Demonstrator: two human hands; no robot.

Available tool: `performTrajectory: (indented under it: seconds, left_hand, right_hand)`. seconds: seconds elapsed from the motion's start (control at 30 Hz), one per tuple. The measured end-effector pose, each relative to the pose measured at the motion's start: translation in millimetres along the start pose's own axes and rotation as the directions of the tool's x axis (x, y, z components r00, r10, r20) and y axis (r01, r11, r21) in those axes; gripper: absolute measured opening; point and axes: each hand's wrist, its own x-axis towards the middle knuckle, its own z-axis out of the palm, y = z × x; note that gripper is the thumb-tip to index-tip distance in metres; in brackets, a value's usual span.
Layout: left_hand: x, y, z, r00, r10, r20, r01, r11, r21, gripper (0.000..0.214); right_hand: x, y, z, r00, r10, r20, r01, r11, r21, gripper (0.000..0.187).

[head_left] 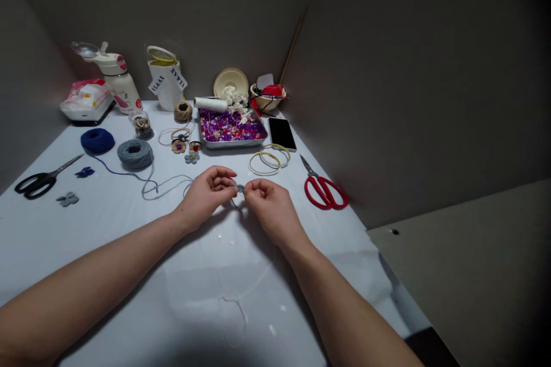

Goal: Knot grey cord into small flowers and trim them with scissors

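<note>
My left hand [206,198] and my right hand [271,212] meet above the white-covered table [206,252], their fingertips pinching a small grey crocheted piece [239,188]. A thin pale thread [236,204] drops from that piece towards the table, and I cannot follow all of its length. Left of my hands, a grey yarn ball [135,153] and a navy yarn ball [97,140] sit apart, with loose strands trailing towards my left hand. My fingers hide most of the grey piece.
A metal tray of purple beads [232,129] stands behind my hands, near a phone [282,134] and craft hoops [269,160]. Red-handled scissors [325,190] lie right, black scissors [37,182] left. Walls close the far side, with bottles, spools and small crocheted flowers [179,146] near them.
</note>
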Motion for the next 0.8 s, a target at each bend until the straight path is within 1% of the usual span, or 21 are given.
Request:
performTrajectory:
  seconds: [0.17,0.33,0.47,0.57,0.67,0.73,0.8]
  left_hand:
    - [0.0,-1.2,-1.1,0.999,-0.011,0.034,0.011,1.000,-0.007,0.026]
    - [1.6,-2.6,-1.8,0.998,-0.031,0.057,0.036,0.995,-0.097,0.027]
    - [2.3,-2.2,-1.7,0.996,-0.057,0.071,0.068,0.986,-0.153,0.028]
    - [2.3,-2.4,-2.2,0.994,-0.086,0.069,0.096,0.984,-0.150,0.026]
    - [2.6,-3.6,-3.4,0.996,-0.049,0.074,0.057,0.992,-0.115,0.025]
    - [2.8,-4.2,-3.9,0.997,-0.015,0.074,0.021,0.996,-0.089,0.026]
    - [2.8,-4.0,-3.8,0.998,-0.006,0.065,0.010,0.998,-0.066,0.026]
  right_hand:
    - [0.5,1.8,0.5,1.000,-0.012,0.016,0.012,1.000,0.007,0.011]
    - [1.5,4.7,1.0,0.999,-0.021,0.024,0.021,1.000,0.012,0.010]
    - [0.5,2.3,0.8,0.999,0.000,0.036,-0.001,0.999,0.038,0.011]
    - [-0.2,0.8,0.5,0.998,0.035,0.052,-0.039,0.997,0.073,0.012]
    - [0.0,1.1,-0.2,0.997,0.063,0.050,-0.068,0.993,0.093,0.012]
    - [0.3,1.9,-0.8,0.997,0.062,0.040,-0.065,0.995,0.081,0.012]
    - [0.4,2.5,-1.1,0.998,0.053,0.036,-0.055,0.996,0.064,0.012]
